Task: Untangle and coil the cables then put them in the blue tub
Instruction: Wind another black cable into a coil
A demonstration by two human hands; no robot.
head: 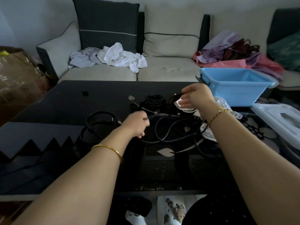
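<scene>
Head view: the tangled cables [168, 127] lie mid-table [65, 103], loose, not coiled. The right hand [197, 97] is raised above them, thumb and forefinger pinching a black cable end [176, 95]. The left hand [138, 125] is curled and blurred at the tangle; its grip cannot be determined. The blue tub [235, 95] stands at the far right corner.

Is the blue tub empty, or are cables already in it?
Empty as far as visible: the blue tub shows only bare inner walls, floor partly hidden. The cables lie on the table.
</scene>
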